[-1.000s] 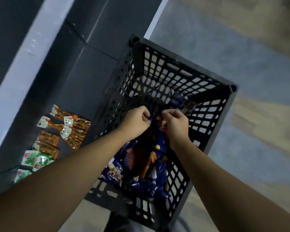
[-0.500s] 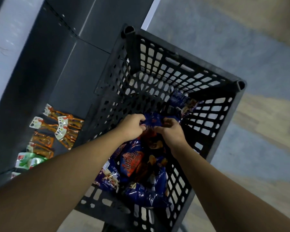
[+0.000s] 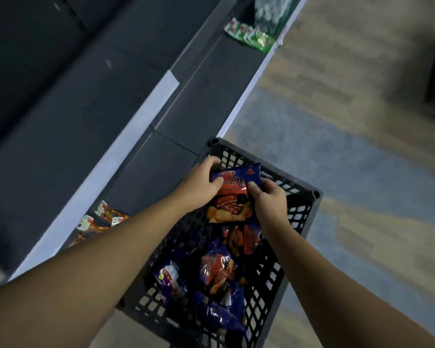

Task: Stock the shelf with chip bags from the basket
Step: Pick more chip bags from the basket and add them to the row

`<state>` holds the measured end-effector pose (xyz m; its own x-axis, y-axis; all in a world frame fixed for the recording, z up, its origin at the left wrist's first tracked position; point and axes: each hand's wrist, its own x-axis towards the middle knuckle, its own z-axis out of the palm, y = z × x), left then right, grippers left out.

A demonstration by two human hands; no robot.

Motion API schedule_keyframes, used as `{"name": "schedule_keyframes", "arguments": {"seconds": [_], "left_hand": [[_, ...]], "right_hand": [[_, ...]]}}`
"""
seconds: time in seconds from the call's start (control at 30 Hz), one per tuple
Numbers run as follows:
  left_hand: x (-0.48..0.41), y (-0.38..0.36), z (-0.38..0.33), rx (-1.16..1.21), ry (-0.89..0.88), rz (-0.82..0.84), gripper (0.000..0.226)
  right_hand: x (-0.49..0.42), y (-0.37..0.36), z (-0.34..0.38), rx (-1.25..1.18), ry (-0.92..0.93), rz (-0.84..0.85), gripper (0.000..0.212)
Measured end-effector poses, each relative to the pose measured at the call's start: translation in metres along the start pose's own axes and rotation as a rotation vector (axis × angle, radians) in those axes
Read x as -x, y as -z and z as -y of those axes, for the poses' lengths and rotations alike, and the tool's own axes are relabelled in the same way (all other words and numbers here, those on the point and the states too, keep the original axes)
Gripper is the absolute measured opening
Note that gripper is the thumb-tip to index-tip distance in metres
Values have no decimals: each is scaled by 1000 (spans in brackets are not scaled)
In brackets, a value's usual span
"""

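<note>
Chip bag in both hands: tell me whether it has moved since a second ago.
Yes. The chip bag has risen from down inside the basket to about rim level, toward its far wall.

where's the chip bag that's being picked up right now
In the head view the chip bag is at centre, held between the left hand and right hand over the far end of the black basket.

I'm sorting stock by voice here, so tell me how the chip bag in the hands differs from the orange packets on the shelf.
The chip bag is dark blue with red print and pictured chips; the orange packets are orange with white ends. The chip bag is held above the basket by the left hand and right hand; the packets lie untouched on the shelf. The bag looks larger. Both appear sealed.
</note>
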<state>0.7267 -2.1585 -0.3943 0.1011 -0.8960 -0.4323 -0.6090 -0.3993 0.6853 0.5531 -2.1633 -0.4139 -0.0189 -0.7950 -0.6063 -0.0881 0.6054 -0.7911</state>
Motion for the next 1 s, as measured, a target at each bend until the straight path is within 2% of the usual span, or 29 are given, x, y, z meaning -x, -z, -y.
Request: {"name": "schedule_keyframes", "arguments": {"seconds": [0.23, 0.43, 0.57, 0.8, 1.0], "left_hand": [[51, 83, -69, 127, -85, -237, 52], [107, 160, -124, 310, -190, -412, 60], [154, 216, -146, 313, -266, -636, 60], [241, 297, -133, 273, -258, -931, 62], [299, 333, -102, 275, -181, -1108, 65]], "right_hand": [[42, -6, 105, -117, 187, -3, 12], [87, -39, 201, -208, 373, 115, 16], [126, -77, 255, -262, 484, 249, 18], [204, -161, 304, -274, 551, 570, 18], [257, -224, 309, -212, 539, 737, 14]]}}
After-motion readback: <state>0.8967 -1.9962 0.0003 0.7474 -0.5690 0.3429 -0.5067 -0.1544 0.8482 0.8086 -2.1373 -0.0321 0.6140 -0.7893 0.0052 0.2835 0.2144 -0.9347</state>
